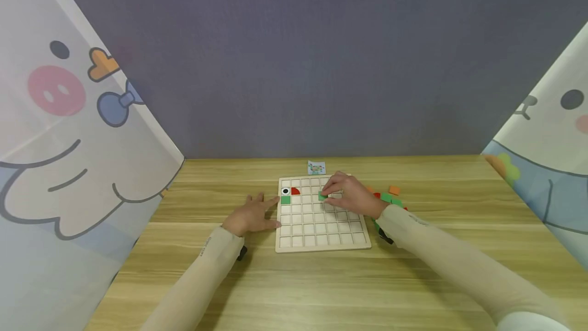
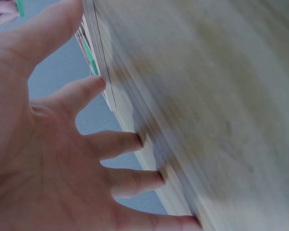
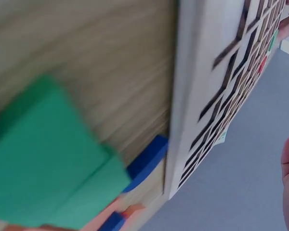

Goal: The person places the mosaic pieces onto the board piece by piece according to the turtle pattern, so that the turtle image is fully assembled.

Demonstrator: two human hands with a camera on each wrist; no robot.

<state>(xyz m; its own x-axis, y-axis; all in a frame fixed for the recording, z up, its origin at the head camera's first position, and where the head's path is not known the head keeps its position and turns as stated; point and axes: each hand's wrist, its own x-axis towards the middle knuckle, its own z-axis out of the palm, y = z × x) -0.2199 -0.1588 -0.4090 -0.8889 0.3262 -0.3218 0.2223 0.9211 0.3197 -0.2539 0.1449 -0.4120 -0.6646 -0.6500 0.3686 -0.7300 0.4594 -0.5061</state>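
Observation:
A pale wooden grid board [image 1: 321, 241] lies flat on the table. In its top-left cells sit a black-and-white eye tile [image 1: 285, 191], a red quarter-round tile [image 1: 295, 191] and a green square tile [image 1: 286, 199]. My right hand [image 1: 348, 194] reaches over the board's upper right and pinches a small green tile [image 1: 322, 196] at its fingertips. My left hand [image 1: 251, 214] lies flat on the table with fingers spread, its fingertips [image 2: 97, 84] against the board's left edge [image 2: 100, 57]. The right wrist view shows the board's side [image 3: 192, 86] close up.
Loose tiles, green [image 1: 387, 197], orange [image 1: 394, 189] and red, lie in a heap right of the board; green [image 3: 48, 159] and blue [image 3: 147, 161] ones show in the right wrist view. A small picture card [image 1: 316, 168] lies behind the board. Printed curtains hang on both sides.

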